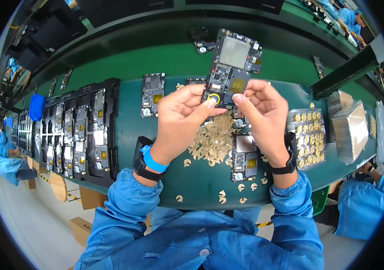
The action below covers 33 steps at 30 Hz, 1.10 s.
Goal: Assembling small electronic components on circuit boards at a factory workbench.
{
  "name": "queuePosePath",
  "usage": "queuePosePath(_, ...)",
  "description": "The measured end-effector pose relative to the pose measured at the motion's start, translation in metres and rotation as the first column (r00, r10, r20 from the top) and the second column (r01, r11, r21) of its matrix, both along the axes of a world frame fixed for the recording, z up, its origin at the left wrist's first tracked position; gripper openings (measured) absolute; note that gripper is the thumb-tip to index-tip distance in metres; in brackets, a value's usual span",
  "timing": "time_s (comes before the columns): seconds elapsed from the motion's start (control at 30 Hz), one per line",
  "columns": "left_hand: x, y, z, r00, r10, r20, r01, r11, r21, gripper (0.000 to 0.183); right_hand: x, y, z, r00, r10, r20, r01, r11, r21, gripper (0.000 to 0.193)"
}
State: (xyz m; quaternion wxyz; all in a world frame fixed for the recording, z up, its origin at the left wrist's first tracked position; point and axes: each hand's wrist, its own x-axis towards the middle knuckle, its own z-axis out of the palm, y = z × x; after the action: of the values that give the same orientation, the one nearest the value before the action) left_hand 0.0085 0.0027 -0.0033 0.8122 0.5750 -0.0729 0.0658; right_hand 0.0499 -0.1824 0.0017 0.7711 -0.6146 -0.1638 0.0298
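Both my hands hold up a black circuit board with a large silver shield plate, tilted above the bench. My left hand grips its lower left corner, the thumb pressing beside a round part with a yellow ring. On the lower right edge, my right hand pinches the board between thumb and curled fingers. Below lies a pile of small beige notched discs, with a few strewn toward the front edge. Another circuit board rests right of the pile, and one more board lies left of my hands.
Black trays with several boards stand at the left, a blue bin among them. To the right are a clear blister tray of round gold parts and a wrapped block. A dark post rises at the right. Other people work nearby.
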Motion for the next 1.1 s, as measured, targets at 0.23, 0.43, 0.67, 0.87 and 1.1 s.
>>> queuePosePath(0.23, 0.003, -0.003, -0.025, 0.993, -0.114, -0.04, 0.112, 0.993, -0.048, 0.049, 0.028, -0.026, 0.011, 0.994, -0.111, 0.023, 0.113, 0.948, -0.296, 0.013)
queuePosePath(0.43, 0.005, -0.004, -0.027, 0.996, -0.066, -0.053, 0.07, 0.994, 0.079, 0.037, 0.166, -0.112, -0.005, 0.864, -0.348, 0.363, 0.491, 0.428, -0.759, 0.02)
queuePosePath(0.67, 0.005, 0.006, -0.031, 0.998, 0.015, -0.061, -0.01, 0.997, 0.077, 0.018, 0.193, -0.1, -0.037, 0.771, -0.167, 0.614, 0.573, -0.237, -0.784, 0.031)
queuePosePath(0.87, 0.004, 0.0, -0.022, 0.997, 0.0, -0.074, 0.009, 0.993, 0.115, 0.018, 0.172, -0.03, -0.046, 0.833, -0.188, 0.52, 0.532, 0.017, -0.846, 0.05)
queuePosePath(1.1, 0.003, -0.004, -0.02, 0.99, -0.018, -0.142, 0.033, 0.994, 0.108, 0.023, 0.138, 0.001, -0.02, 0.735, -0.401, 0.547, 0.669, 0.558, -0.491, 0.064)
